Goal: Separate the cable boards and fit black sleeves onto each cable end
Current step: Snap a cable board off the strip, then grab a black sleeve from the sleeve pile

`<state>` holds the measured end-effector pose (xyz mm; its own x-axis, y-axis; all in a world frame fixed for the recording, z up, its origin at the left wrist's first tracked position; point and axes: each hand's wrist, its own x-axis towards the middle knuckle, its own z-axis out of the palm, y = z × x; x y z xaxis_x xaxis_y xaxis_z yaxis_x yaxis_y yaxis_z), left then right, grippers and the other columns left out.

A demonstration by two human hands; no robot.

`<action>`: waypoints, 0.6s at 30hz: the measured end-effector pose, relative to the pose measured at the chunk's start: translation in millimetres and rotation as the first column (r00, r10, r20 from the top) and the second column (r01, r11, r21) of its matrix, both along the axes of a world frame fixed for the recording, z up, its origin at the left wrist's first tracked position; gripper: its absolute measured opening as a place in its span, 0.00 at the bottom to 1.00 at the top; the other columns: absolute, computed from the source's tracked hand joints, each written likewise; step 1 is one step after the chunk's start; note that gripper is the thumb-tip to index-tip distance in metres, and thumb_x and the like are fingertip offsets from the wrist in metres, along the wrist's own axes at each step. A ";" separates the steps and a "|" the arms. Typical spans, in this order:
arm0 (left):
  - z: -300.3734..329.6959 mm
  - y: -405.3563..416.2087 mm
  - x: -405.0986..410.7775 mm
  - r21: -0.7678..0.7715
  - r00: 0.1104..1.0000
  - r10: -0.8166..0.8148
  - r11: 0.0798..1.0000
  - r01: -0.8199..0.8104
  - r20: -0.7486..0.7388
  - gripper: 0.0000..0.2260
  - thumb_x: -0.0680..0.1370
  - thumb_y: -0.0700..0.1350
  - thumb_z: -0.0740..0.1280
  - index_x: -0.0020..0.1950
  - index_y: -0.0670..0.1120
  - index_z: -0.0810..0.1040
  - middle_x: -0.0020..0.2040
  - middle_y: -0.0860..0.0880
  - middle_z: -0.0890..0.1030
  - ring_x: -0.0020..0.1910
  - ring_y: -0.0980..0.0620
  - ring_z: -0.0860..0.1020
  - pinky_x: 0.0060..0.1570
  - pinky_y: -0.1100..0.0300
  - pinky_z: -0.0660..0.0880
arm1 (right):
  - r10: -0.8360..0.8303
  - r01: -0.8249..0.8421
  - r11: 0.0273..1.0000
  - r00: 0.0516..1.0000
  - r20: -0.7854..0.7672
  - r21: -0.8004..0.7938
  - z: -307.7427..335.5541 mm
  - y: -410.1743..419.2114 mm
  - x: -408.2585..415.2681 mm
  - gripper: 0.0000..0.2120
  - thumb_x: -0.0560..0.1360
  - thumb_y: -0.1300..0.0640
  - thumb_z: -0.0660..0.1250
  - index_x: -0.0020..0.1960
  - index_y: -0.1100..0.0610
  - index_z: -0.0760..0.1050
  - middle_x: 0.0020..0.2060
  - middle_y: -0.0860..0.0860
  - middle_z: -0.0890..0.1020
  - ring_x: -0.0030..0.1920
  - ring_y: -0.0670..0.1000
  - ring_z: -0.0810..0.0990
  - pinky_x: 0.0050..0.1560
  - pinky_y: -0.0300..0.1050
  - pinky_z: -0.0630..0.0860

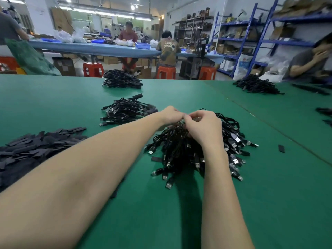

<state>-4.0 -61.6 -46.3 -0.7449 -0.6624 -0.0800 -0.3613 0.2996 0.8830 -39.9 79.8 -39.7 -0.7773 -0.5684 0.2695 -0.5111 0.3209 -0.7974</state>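
Note:
A big heap of black USB cables (181,150) lies on the green table (269,203) in front of me. Both hands meet above its far side. My left hand (170,115) and my right hand (204,126) pinch a small strip of cable boards (186,120) between their fingertips; the strip is mostly hidden by the fingers. A pile of flat black sleeves (36,146) lies at the left. One loose sleeve (281,148) rests at the right of the heap.
A second bundle of cables (125,110) lies behind my left hand, and further piles (121,79) (256,85) sit at the table's far edge. A person sits at the far right. Other workers sit at a blue bench behind, with red stools.

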 end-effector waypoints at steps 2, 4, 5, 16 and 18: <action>1.1 4.2 -8.1 0.027 0.998 0.058 0.998 -0.058 0.024 0.08 0.79 0.45 0.68 0.48 0.40 0.75 0.39 0.44 0.73 0.34 0.49 0.68 0.34 0.61 0.71 | -0.013 0.013 1.000 0.999 0.044 -0.007 1.5 4.5 -2.7 0.10 0.73 0.46 0.68 0.46 0.50 0.84 0.42 0.49 0.87 0.45 0.55 0.85 0.53 0.50 0.81; 1.5 7.3 -11.4 0.073 0.994 0.105 0.991 -0.108 0.036 0.11 0.79 0.46 0.69 0.55 0.40 0.74 0.38 0.46 0.72 0.32 0.50 0.67 0.30 0.65 0.72 | -0.030 0.030 1.000 0.997 0.069 0.005 1.8 7.4 -3.5 0.10 0.73 0.47 0.67 0.45 0.50 0.84 0.42 0.49 0.87 0.46 0.55 0.85 0.54 0.50 0.81; 1.6 7.7 -11.8 0.091 0.991 0.131 0.987 -0.132 0.016 0.12 0.79 0.46 0.70 0.55 0.39 0.75 0.37 0.46 0.73 0.30 0.51 0.67 0.27 0.66 0.68 | -0.036 0.035 0.999 0.997 0.071 0.016 1.8 8.3 -3.3 0.10 0.73 0.47 0.67 0.45 0.49 0.84 0.42 0.50 0.87 0.46 0.55 0.85 0.53 0.51 0.81; 10.2 0.8 7.5 0.172 0.988 -0.014 0.984 0.040 -0.151 0.04 0.82 0.47 0.68 0.51 0.47 0.80 0.42 0.50 0.76 0.34 0.54 0.72 0.42 0.61 0.75 | -0.083 0.084 0.996 0.994 0.075 -0.016 5.8 11.7 -5.0 0.08 0.75 0.49 0.67 0.43 0.50 0.84 0.36 0.48 0.86 0.41 0.53 0.86 0.49 0.51 0.83; 11.0 1.3 5.4 0.099 0.977 -0.007 0.995 0.029 -0.215 0.04 0.82 0.46 0.68 0.48 0.48 0.80 0.41 0.49 0.77 0.37 0.52 0.73 0.44 0.60 0.74 | -0.119 0.119 0.993 0.992 0.048 -0.012 7.2 12.9 -7.1 0.09 0.75 0.48 0.67 0.43 0.49 0.84 0.36 0.46 0.85 0.40 0.50 0.85 0.41 0.44 0.80</action>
<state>1.4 -60.3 -35.2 -0.7636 -0.6455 0.0166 -0.1561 0.2096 0.9652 -47.0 92.8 -32.4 -0.8511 -0.4676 0.2387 -0.4320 0.3655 -0.8245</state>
